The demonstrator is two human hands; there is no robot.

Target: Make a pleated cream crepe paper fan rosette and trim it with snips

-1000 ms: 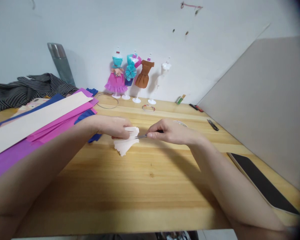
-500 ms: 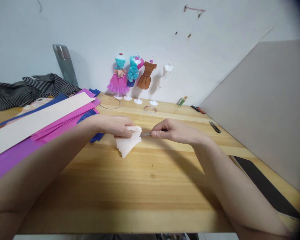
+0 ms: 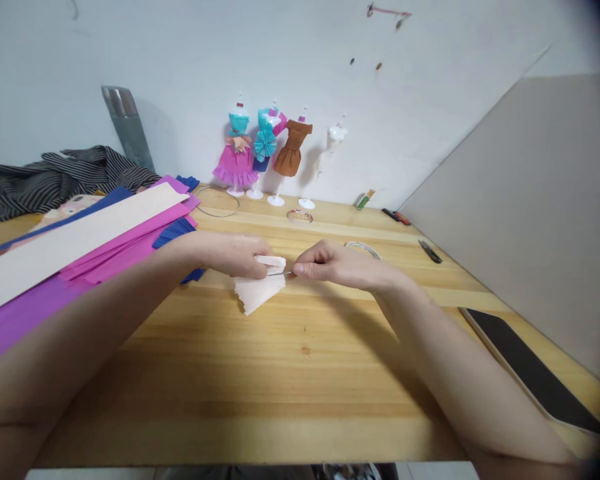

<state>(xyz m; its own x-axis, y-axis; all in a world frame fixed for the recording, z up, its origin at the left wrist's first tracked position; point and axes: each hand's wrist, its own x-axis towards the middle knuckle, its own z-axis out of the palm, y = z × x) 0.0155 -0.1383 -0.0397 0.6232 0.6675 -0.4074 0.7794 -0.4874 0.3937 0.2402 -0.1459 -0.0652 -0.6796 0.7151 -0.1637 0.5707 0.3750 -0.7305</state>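
Note:
My left hand (image 3: 240, 255) is closed on a piece of pale pink crepe paper (image 3: 260, 291), gathered under the thumb and fanning out below with a jagged edge. Just to its right, my right hand (image 3: 323, 265) pinches a thin metal wire (image 3: 281, 273) between thumb and forefinger. The wire's other end lies across the paper beside my left thumb. Behind my right hand a silvery wire loop (image 3: 363, 249) shows; whether it joins the pinched wire I cannot tell.
Stacked coloured paper (image 3: 90, 240) lies at left, with striped cloth (image 3: 65, 177) and a bottle (image 3: 130, 127) behind. Small dress forms, including one in a brown dress (image 3: 293, 148), line the wall. A cutter knife (image 3: 430, 251) and black-screened device (image 3: 525, 367) are at right.
My right hand has shifted slightly left towards the paper, and the wire now reaches across it. The silvery loop has come into view behind my right hand. My left hand stays on the paper.

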